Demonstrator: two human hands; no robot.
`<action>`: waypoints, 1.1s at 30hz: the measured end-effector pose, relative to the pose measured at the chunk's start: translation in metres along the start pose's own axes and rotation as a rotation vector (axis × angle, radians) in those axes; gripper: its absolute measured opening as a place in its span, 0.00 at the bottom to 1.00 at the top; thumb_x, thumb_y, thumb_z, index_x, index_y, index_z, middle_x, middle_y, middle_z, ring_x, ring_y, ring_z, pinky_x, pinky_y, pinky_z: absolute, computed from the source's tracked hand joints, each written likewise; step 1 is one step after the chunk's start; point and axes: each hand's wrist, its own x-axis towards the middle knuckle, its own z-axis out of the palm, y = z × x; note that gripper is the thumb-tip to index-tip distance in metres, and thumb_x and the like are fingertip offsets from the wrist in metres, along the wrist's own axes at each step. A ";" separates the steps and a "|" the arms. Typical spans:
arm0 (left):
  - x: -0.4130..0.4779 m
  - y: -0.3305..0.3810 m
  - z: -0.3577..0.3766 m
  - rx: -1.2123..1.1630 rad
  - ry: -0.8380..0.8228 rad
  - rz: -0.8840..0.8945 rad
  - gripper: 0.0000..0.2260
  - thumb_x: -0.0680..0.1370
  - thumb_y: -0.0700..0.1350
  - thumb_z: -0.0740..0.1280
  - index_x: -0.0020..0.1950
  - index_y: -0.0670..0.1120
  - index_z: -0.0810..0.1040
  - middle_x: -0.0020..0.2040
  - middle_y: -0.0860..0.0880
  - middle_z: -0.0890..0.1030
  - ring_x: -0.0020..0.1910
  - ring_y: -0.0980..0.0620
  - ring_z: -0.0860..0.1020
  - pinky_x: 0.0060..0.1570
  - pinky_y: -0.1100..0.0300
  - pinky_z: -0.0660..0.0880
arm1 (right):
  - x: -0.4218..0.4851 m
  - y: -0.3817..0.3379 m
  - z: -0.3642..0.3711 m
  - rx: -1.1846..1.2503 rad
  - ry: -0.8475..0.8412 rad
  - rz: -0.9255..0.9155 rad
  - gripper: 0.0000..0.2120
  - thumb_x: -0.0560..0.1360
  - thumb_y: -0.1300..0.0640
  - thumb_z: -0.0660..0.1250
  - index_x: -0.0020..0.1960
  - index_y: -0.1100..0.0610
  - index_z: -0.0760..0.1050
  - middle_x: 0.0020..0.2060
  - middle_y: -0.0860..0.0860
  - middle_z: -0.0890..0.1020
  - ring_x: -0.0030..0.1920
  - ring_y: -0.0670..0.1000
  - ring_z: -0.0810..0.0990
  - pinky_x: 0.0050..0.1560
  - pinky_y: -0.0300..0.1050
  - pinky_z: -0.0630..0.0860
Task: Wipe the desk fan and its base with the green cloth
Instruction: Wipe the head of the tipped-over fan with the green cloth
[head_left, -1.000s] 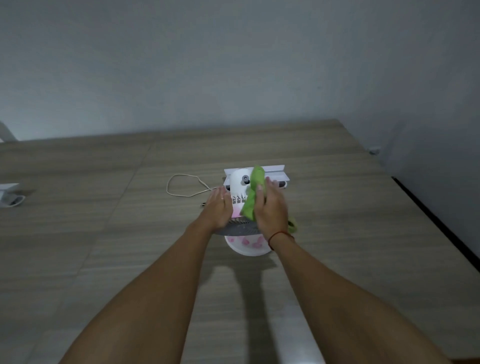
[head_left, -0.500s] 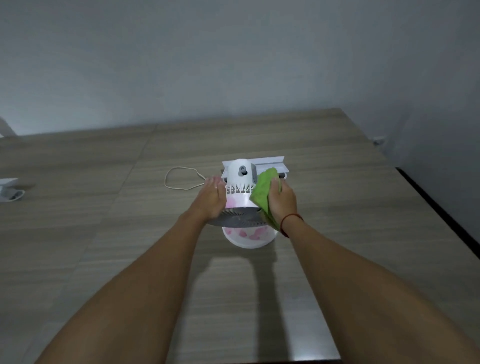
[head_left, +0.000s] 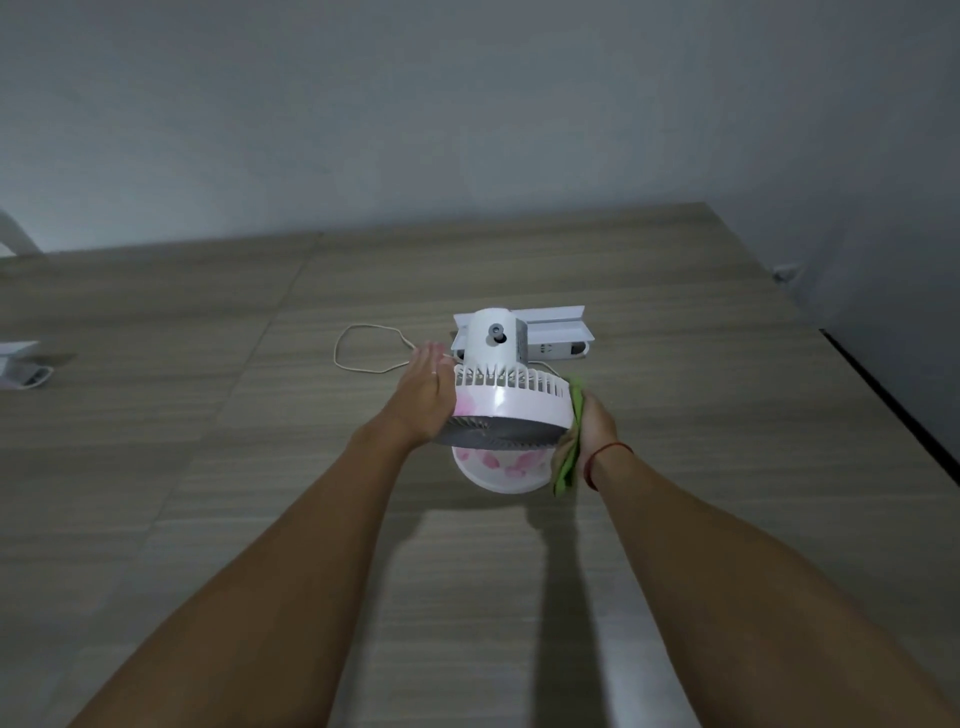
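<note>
Left fingers straight on fan, right hand holding green cloth (bunched)

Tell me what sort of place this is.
Probably a plain indoor room, in a home or small office; I cannot tell which. A wide wood-grain desk stands against a bare grey wall, and on it are a small desk fan and what looks like a white power strip.

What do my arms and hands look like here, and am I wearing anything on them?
Both forearms are bare, with no sleeves in view. A thin red string bracelet circles the right wrist, just behind the right hand. The left hand and its wrist show no band or watch. Neither hand is gloved.
</note>
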 end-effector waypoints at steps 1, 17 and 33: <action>0.000 0.000 0.001 -0.002 -0.001 -0.014 0.22 0.84 0.44 0.44 0.76 0.35 0.53 0.79 0.39 0.52 0.79 0.46 0.49 0.76 0.58 0.44 | -0.007 -0.009 0.001 -0.027 0.023 -0.031 0.14 0.75 0.49 0.59 0.43 0.56 0.80 0.42 0.55 0.82 0.39 0.54 0.78 0.42 0.45 0.74; -0.001 0.018 0.008 -0.013 0.035 -0.084 0.21 0.83 0.41 0.44 0.68 0.30 0.64 0.71 0.33 0.65 0.73 0.42 0.61 0.71 0.59 0.51 | -0.060 -0.041 0.032 -0.587 0.199 -0.752 0.19 0.79 0.49 0.50 0.48 0.62 0.74 0.50 0.60 0.80 0.54 0.61 0.77 0.52 0.51 0.74; 0.001 0.007 0.005 -0.044 0.039 -0.035 0.22 0.84 0.44 0.45 0.76 0.37 0.54 0.79 0.41 0.54 0.79 0.48 0.51 0.76 0.58 0.46 | 0.010 0.008 -0.003 0.104 -0.026 0.029 0.15 0.72 0.48 0.62 0.49 0.56 0.81 0.44 0.56 0.82 0.37 0.53 0.77 0.38 0.44 0.73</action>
